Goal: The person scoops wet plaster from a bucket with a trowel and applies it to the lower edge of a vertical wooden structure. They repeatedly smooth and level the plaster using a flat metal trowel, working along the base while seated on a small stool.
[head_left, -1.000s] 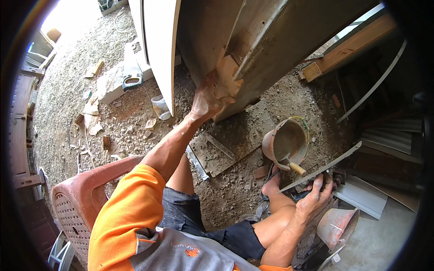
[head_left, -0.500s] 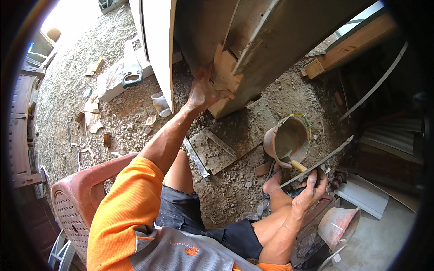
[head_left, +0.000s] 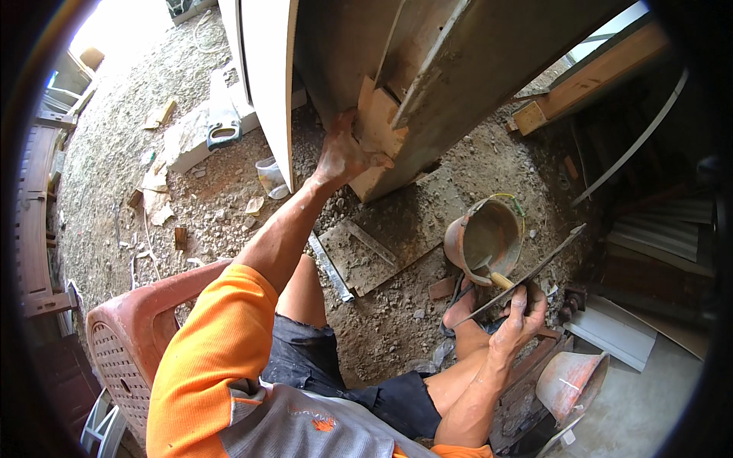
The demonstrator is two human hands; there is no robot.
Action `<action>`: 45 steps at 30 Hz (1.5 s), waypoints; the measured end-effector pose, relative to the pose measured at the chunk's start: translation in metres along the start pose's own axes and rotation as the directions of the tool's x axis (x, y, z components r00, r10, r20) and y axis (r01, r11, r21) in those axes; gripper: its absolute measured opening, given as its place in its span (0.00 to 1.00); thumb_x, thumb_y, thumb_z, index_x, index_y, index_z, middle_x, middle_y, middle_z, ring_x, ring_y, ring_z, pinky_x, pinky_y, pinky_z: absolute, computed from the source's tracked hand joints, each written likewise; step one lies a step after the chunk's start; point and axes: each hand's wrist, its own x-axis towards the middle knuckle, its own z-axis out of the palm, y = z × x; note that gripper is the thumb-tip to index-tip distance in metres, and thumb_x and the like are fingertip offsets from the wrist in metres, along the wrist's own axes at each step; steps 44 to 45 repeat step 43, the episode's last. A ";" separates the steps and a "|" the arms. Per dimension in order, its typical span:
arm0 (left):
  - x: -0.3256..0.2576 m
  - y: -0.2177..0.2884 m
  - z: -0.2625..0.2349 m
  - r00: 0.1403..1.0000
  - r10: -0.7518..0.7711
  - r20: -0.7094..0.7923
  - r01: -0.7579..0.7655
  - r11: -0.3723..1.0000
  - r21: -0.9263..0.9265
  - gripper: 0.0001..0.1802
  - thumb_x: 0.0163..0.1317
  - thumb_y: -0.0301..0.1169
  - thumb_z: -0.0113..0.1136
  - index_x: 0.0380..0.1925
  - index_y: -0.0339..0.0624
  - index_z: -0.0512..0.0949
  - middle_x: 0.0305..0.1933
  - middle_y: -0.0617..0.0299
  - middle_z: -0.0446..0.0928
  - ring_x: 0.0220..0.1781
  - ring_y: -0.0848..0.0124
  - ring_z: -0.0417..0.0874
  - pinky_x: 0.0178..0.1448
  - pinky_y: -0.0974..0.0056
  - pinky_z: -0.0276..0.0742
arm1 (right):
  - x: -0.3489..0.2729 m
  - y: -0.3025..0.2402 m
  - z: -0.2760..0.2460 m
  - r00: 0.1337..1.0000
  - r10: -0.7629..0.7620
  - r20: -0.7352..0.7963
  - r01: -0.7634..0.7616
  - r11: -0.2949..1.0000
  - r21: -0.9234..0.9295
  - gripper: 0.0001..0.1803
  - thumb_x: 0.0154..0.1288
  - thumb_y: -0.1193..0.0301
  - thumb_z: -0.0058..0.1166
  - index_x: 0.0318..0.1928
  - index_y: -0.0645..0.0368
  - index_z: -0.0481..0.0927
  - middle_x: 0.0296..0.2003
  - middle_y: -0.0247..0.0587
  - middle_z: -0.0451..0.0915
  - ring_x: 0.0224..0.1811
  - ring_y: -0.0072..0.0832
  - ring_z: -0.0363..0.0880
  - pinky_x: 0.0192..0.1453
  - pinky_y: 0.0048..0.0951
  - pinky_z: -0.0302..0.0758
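Observation:
My left hand (head_left: 342,159) reaches forward to the foot of a grey upright panel (head_left: 489,69). Its fingers and thumb are spread against a light tan wooden piece (head_left: 380,126) at the lower corner. My right hand (head_left: 523,317), beside my right knee, is closed on a long thin flat blade (head_left: 561,248), seen edge-on and tilted up to the right. The grip is partly hidden by my fingers. Just beyond it stands a bucket (head_left: 456,243) with grey mix inside. A wooden-handled trowel (head_left: 502,281) leans out over its rim.
A board (head_left: 347,267) lies on the gravel before me. A handsaw (head_left: 224,135) rests on a pale block to the left, near a clear plastic cup (head_left: 271,175). A red plastic chair (head_left: 126,336) is at my left; another bucket (head_left: 569,382) lies tipped at right.
My right hand and the blade have shifted slightly left and up, and the blade's angle has changed a little. My left hand stays at the panel's foot, barely moved.

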 end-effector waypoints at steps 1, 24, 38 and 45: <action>0.001 -0.001 0.001 1.000 -0.003 -0.003 0.003 1.000 0.007 0.69 0.28 0.52 0.93 0.69 0.32 0.66 0.65 0.39 0.73 0.67 0.42 0.76 0.70 0.46 0.75 | 0.000 0.000 0.000 1.000 -0.002 -0.002 0.002 1.000 -0.009 0.24 0.73 0.55 0.64 0.55 0.65 0.82 0.44 0.38 0.84 0.30 0.16 0.73 0.26 0.18 0.66; 0.052 -0.097 0.009 0.983 0.185 0.012 -0.177 0.953 -0.247 0.40 0.65 0.38 0.72 0.72 0.34 0.65 0.50 0.51 0.83 0.44 0.60 0.84 0.50 0.56 0.81 | -0.003 0.012 -0.001 0.994 -0.090 0.058 0.094 0.994 -0.059 0.19 0.75 0.61 0.63 0.54 0.65 0.81 0.45 0.35 0.84 0.32 0.15 0.72 0.29 0.18 0.66; -0.020 -0.021 -0.038 0.941 -0.331 -0.072 0.327 0.943 -0.066 0.27 0.60 0.28 0.75 0.59 0.35 0.79 0.54 0.48 0.85 0.54 0.58 0.87 0.57 0.55 0.84 | -0.006 0.002 0.004 0.991 -0.075 0.111 0.090 0.986 -0.143 0.25 0.72 0.59 0.67 0.54 0.71 0.81 0.49 0.49 0.85 0.50 0.34 0.83 0.55 0.37 0.80; -0.068 -0.034 -0.036 0.982 -0.152 -0.108 0.148 0.988 -0.045 0.24 0.64 0.28 0.70 0.61 0.43 0.81 0.54 0.50 0.85 0.57 0.56 0.88 0.62 0.51 0.86 | -0.005 0.004 0.004 0.988 -0.020 0.151 0.041 0.990 -0.135 0.25 0.72 0.60 0.66 0.59 0.67 0.80 0.52 0.44 0.83 0.49 0.27 0.81 0.48 0.25 0.80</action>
